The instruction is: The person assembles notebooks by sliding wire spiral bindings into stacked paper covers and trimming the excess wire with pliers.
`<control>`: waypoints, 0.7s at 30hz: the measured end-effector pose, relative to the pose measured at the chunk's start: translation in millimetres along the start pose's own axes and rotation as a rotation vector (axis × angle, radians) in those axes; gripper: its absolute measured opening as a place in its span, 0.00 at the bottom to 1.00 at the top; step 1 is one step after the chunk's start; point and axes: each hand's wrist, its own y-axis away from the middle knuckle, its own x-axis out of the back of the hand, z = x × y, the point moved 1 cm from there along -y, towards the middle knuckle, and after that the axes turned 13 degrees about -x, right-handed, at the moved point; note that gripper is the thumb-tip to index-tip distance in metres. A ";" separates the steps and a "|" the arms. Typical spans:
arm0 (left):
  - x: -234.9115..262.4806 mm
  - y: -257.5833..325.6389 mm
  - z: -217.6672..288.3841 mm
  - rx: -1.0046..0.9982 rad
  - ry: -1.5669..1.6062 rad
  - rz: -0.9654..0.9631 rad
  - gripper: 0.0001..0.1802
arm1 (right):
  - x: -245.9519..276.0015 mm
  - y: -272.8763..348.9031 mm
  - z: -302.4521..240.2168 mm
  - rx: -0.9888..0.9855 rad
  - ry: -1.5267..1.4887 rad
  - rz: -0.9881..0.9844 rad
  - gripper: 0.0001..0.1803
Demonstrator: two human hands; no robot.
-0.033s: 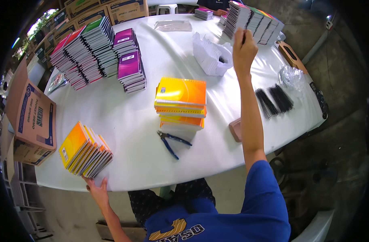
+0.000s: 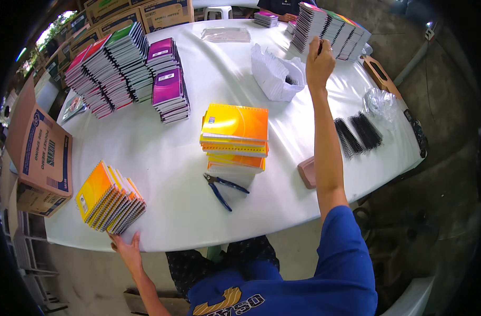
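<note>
We see the left hand [image 2: 127,252], thumb spread from fingers, gripping nothing visible at the near corner of the left-front yellow notebooks [image 2: 97,196], the right hand [image 2: 320,64] curled beside the white bag [image 2: 272,79], contents unclear to us, and pliers [image 2: 219,190] below the mid-table yellow stack [image 2: 235,124].

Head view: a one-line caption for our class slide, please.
Left hand beside stacked yellow-orange spiral notebooks, right hand outstretched near a crumpled white bag, blue-handled pliers on the white table.

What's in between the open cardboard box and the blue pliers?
A group of leaning yellow notebooks on the white table; the head view shows it.
</note>
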 end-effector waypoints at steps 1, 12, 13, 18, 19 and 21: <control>-12.6 -2.2 1.6 0.001 0.020 -0.015 0.49 | -24.9 -19.6 53.0 -0.115 0.108 -0.127 0.19; 25.4 -24.8 -10.0 0.184 0.073 -0.044 0.22 | 78.8 92.6 -97.0 -0.082 -0.185 -0.468 0.08; 19.3 -33.5 -10.3 0.179 0.106 -0.089 0.23 | 108.8 127.5 -111.0 0.149 -0.054 -0.634 0.06; 3.0 -62.7 -28.3 0.125 0.135 -0.143 0.31 | 148.0 287.4 -135.8 0.365 -0.109 -1.184 0.14; 3.9 -66.1 -25.9 0.140 0.134 -0.118 0.31 | 144.8 304.9 -124.1 0.468 0.130 -1.090 0.19; 5.7 -67.8 -15.4 0.034 -0.041 -0.168 0.41 | 141.4 323.3 -116.3 0.591 0.350 -0.975 0.25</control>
